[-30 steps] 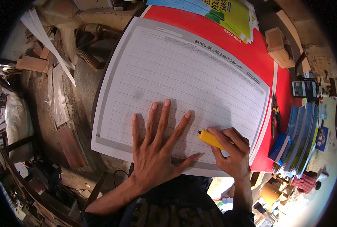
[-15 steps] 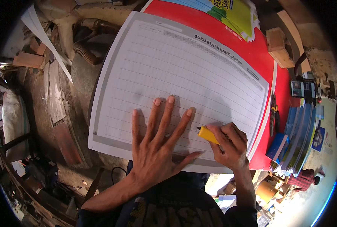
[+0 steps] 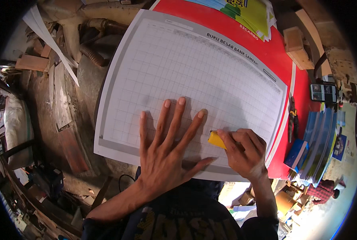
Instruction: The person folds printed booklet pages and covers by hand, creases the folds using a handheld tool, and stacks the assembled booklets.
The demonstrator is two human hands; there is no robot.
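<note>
The left hand [image 3: 162, 158] lies spread on the white gridded sheet [image 3: 166, 72], which rests on the red bench [image 3: 272, 52]. The right hand [image 3: 245, 154] has its grip pinched on a yellow tool [image 3: 216, 140] over the sheet's lower right, with pliers [image 3: 292, 122] just beside the right edge.

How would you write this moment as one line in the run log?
left hand: open, palm down on gridded sheet | right hand: holding yellow tool over sheet | pliers: on red surface, right of sheet
</note>
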